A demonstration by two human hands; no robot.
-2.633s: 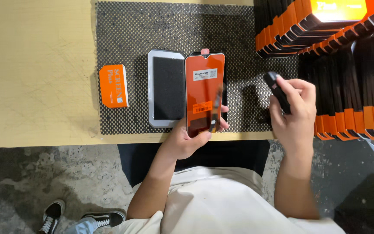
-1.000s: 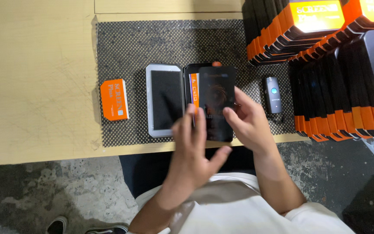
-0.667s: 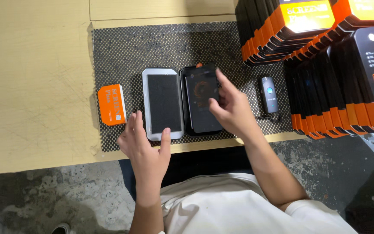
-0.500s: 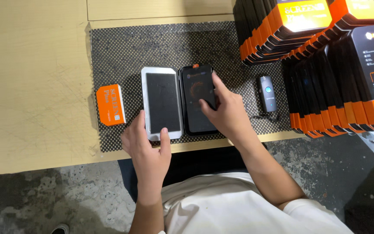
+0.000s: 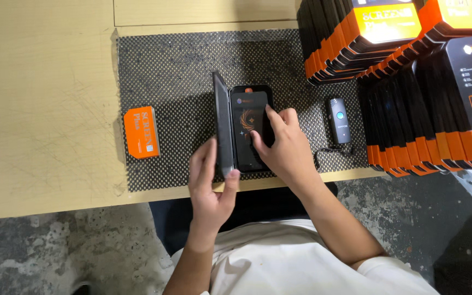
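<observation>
The left hand [image 5: 210,188] is seen nearest the table's [image 5: 45,109] front edge. Its fingers are clamped on the lower end of a flat tray [image 5: 223,131], thumb on the right face, the other fingers on the left. The tray is stood on its long edge, nearly upright, just left of the black screen part [image 5: 249,128]. Half a second ago this tray lay flat, face up and pale, beside the screen part; it has since been swung up like a book cover. It is judged that the tray is being folded over onto the screen part, so a closing or covering step appears to be in hand.

The right hand [image 5: 282,145] is laid on the screen part, fingers spread and pressed flat, holding nothing. The part is pinned against the black dotted mat [image 5: 181,65] at the mat's near middle, where it also lay half a second ago.

Just right of the hand, a small black handheld device [image 5: 338,120] with a lit dot is noted lying on the mat, untouched. To the left, well apart from both hands, a small orange box [image 5: 141,133] rests on the mat.

Farthest off, at the right and rear, stacks of black-and-orange boxes [image 5: 400,65] are seen.
</observation>
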